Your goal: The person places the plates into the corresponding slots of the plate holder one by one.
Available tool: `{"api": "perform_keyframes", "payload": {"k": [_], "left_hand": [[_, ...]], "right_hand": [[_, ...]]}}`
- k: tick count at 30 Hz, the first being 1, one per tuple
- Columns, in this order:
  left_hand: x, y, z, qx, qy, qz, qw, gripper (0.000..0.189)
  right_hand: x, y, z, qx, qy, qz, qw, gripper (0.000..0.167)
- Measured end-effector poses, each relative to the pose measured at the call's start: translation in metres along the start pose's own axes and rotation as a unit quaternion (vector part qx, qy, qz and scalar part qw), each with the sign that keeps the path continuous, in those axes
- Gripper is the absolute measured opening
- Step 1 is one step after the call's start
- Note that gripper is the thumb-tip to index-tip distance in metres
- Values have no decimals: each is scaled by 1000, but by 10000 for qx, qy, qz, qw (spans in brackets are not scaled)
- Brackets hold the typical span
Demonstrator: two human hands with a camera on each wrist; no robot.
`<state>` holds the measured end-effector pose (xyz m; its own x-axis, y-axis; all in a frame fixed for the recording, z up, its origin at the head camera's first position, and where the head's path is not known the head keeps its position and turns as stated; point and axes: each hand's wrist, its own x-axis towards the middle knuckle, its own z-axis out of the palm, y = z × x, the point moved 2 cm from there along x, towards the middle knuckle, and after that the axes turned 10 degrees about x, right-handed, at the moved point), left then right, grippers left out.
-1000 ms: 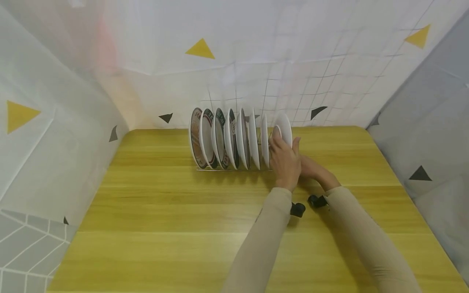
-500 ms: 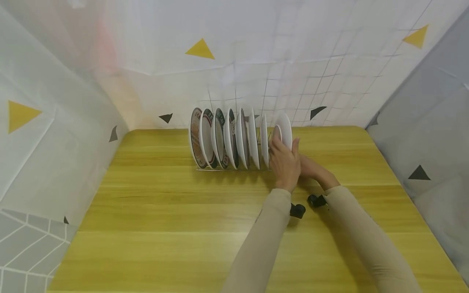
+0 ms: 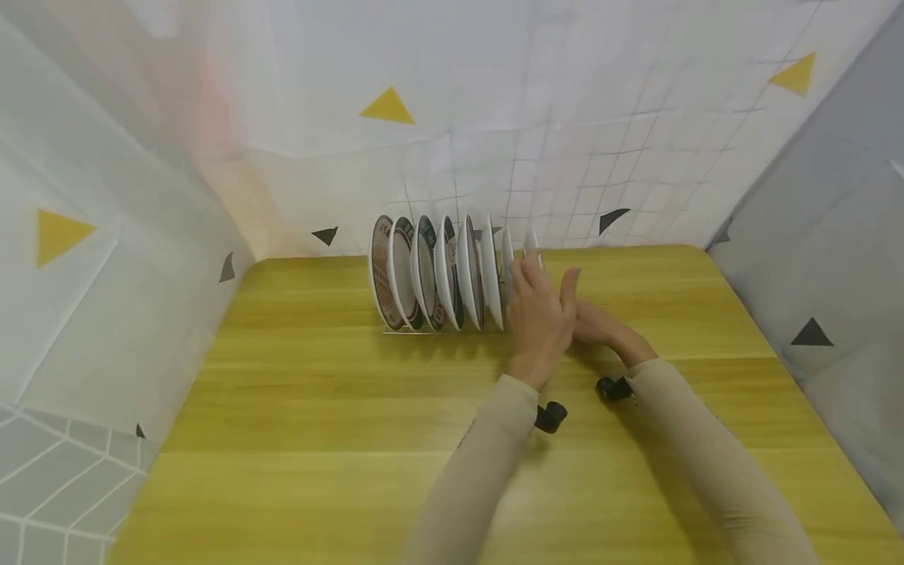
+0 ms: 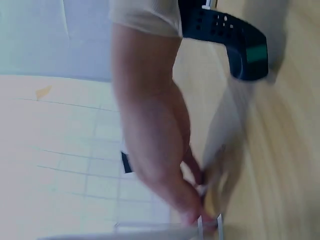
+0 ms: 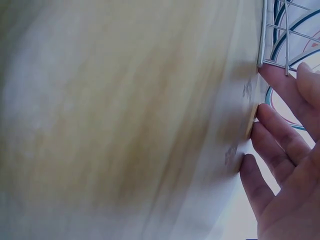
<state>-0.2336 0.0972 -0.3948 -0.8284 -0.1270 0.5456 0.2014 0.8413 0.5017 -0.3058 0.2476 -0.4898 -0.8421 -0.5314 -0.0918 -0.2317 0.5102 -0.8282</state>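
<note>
A wire dish rack (image 3: 406, 330) holds several plates (image 3: 402, 275) standing on edge in a row, some with dark patterned rims. The rightmost white plate (image 3: 531, 238) stands almost edge-on. My left hand (image 3: 540, 318) is in front of that end of the row, its fingers fairly straight over the last two plates and the thumb raised. Behind it, partly hidden, my right hand (image 3: 596, 323) is low at the rack's right end. The right wrist view shows the right hand's thumb and index finger at the rack's end wire (image 5: 263, 35), with the other fingertips down at the wooden tabletop.
The yellow wooden table (image 3: 318, 439) carries the rack near its back edge. A white sheet wall (image 3: 494, 94) rises close behind the rack, with a grey-white side wall (image 3: 833, 259) to the right. A black wrist camera (image 3: 551, 417) sits at the left wrist.
My left hand has shifted slightly left, its fingers coming off the rightmost plate's inner face. That plate has turned from showing its face to nearly edge-on. The right hand has stayed put.
</note>
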Motion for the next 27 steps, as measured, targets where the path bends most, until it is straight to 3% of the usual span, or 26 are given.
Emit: {"api": "perform_keyframes", "payload": {"k": [3,7,15,20,27], "left_hand": [[2,-1,-9,-105,93,236,9996,61],[2,-1,-13,-244,136,400,9988,58],[-8,-11,-13,-263,-141,337,9990,59],[-11,-31,-36,-386,-16,199,9991,60],[-3,-71,-72,-535,611,136,9966,71]], "right_hand": [[-2,3,-3,-8,44,208,9998,24],[-2,5,-5,-105,87,114,9998,22],[0,4,0,-161,80,-127,9998,20],[3,5,5,-353,94,-415,9985,25],[1,5,3,-506,166,-456,9975,23]]}}
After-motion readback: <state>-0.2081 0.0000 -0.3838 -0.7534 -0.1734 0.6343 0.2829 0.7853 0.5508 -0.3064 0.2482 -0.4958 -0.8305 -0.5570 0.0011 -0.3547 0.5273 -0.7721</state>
